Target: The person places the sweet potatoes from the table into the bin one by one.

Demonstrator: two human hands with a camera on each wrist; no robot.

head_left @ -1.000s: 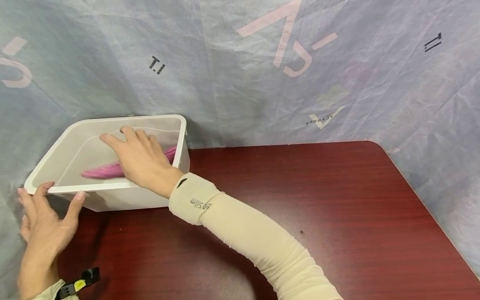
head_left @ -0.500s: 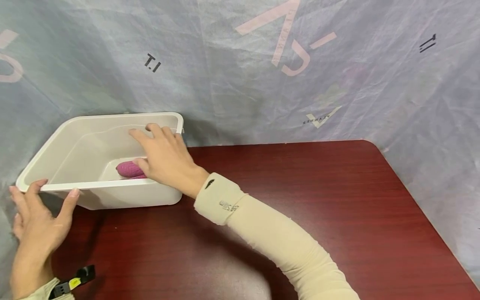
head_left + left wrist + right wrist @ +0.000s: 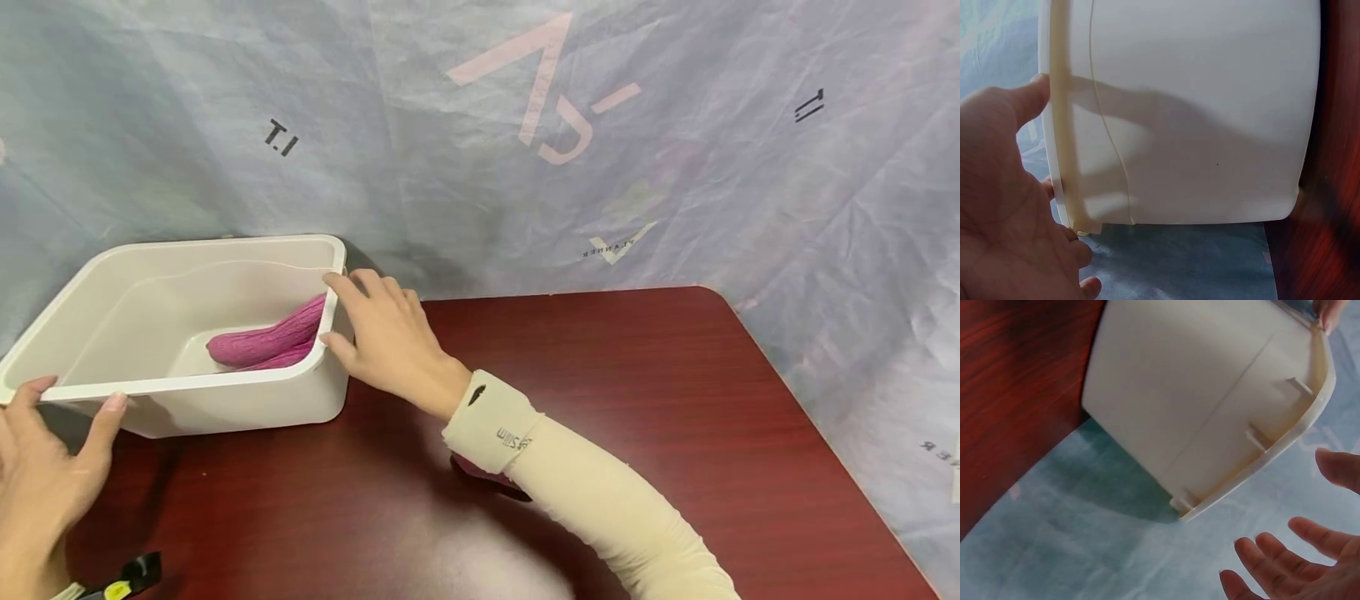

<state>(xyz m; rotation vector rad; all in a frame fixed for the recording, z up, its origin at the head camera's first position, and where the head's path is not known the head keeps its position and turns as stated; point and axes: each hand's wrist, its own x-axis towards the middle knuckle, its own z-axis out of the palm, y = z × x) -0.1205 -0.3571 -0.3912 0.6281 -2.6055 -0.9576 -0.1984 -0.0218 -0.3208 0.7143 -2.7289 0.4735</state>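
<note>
In the head view a white plastic bin (image 3: 247, 408) stands at the back left of the table. Two long, magenta, ridged things (image 3: 277, 333) with rounded ends lie side by side at its right end; their kind is unclear. My left hand (image 3: 45, 475) holds the near left part of the bin's rim, thumb outside and a finger hooked over. The left wrist view has the thumb on the rim too. With fingers loosely spread, my right hand (image 3: 390, 333) is at the bin's right end and holds nothing. The right wrist view shows its fingers apart from the bin's wall (image 3: 1166, 387).
The dark red table (image 3: 637, 400) extends to the right of the bin. Grey printed cloth (image 3: 465, 183) hangs behind and beside it. Below the right sleeve (image 3: 585, 467) a dark reddish edge (image 3: 480, 472) shows, too covered to identify.
My right hand has moved right, out of the bin to its right end. The magenta things, earlier partly hidden under it, now show at that end. My left hand stays on the rim.
</note>
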